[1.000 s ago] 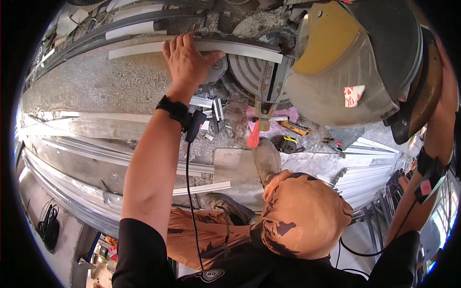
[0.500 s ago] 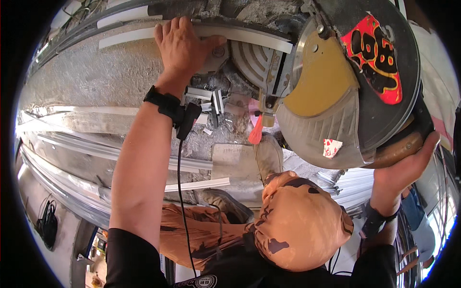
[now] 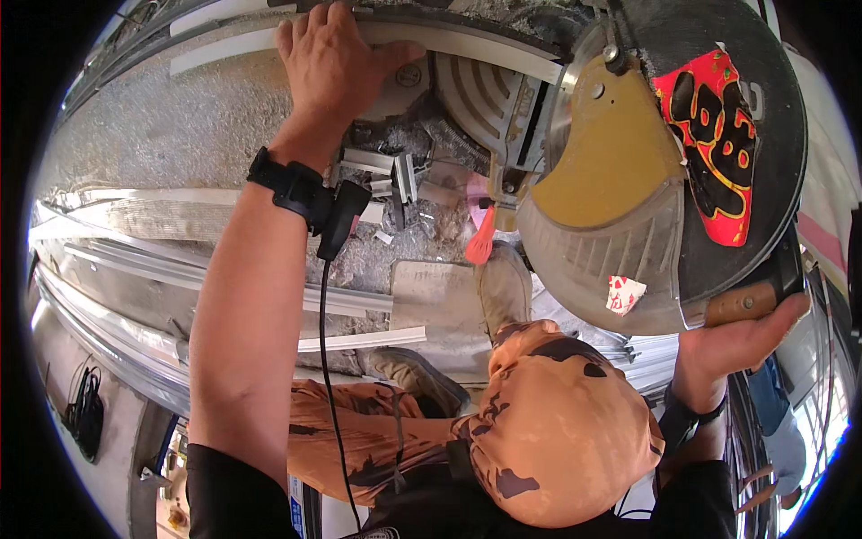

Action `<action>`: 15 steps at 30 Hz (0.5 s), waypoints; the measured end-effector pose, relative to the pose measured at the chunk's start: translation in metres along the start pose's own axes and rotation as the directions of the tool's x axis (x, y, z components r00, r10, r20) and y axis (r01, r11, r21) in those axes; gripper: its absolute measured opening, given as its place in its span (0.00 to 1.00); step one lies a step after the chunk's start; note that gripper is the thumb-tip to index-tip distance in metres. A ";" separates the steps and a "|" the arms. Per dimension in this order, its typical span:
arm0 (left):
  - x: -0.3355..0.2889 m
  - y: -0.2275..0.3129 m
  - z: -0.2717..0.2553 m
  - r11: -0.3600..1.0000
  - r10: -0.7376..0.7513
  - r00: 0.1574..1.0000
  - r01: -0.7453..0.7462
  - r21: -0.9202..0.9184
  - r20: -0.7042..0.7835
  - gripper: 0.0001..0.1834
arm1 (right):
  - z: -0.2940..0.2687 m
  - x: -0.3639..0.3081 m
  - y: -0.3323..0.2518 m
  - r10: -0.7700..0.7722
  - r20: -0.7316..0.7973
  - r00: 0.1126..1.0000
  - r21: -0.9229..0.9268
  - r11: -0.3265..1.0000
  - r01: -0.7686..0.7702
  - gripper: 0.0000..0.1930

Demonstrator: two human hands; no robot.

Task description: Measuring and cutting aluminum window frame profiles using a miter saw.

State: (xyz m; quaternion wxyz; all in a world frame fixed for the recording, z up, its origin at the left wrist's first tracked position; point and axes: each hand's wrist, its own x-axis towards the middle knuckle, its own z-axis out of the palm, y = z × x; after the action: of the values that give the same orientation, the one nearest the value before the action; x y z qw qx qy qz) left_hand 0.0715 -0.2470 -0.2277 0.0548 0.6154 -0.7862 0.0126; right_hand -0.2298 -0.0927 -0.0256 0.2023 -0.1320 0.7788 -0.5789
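At the far edge my left hand (image 3: 332, 72) curls its fingers over a long white profile strip (image 3: 471, 49), thumb stretched out to the right along it. The strip lies across the saw's round slotted table (image 3: 471, 99), its right end close to the blade. On the right is a mitre saw (image 3: 763, 108) with a mustard-coloured inner guard (image 3: 606, 153) and a clear plastic cover (image 3: 602, 260). My right hand (image 3: 736, 346) is closed around the brown saw handle (image 3: 741, 304) from below; some fingers are hidden. A wristband device with a black cable (image 3: 328, 359) hangs from my left wrist.
Short profile offcuts (image 3: 400, 175) lie beside the saw base, near a red-pink tassel-like piece (image 3: 481, 238). Long profiles (image 3: 144, 269) lie at left; others are stacked under the saw at right. My shoe (image 3: 503, 283) stands close to the base. A person's legs (image 3: 786, 440) show at lower right.
The saw head and my right hand sit slightly lower in the picture, while the table and my left hand sit slightly higher. Both hands keep their holds.
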 end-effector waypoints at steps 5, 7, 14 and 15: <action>0.002 -0.001 -0.002 0.999 -0.016 0.999 0.018 -0.030 0.047 0.48 | -0.008 0.000 0.000 0.041 0.080 0.996 -0.017 0.999 -0.040 0.37; 0.002 -0.002 -0.001 0.999 -0.025 0.997 0.027 -0.031 0.071 0.48 | -0.008 0.000 0.002 0.030 0.093 0.995 -0.004 1.000 -0.030 0.37; 0.003 -0.004 0.001 1.000 0.025 1.000 -0.025 -0.012 -0.016 0.48 | -0.008 -0.001 0.005 0.007 0.062 0.998 -0.001 1.000 -0.007 0.38; 0.003 -0.004 0.001 1.000 0.023 1.000 -0.023 -0.014 0.009 0.48 | -0.010 0.001 0.005 -0.006 0.073 0.997 -0.008 1.000 0.007 0.38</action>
State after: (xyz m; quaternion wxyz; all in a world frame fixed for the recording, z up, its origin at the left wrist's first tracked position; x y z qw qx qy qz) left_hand 0.0749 -0.2511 -0.2288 0.0552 0.6059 -0.7936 0.0051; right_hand -0.2350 -0.0827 -0.0279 0.2282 -0.1564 0.7728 -0.5711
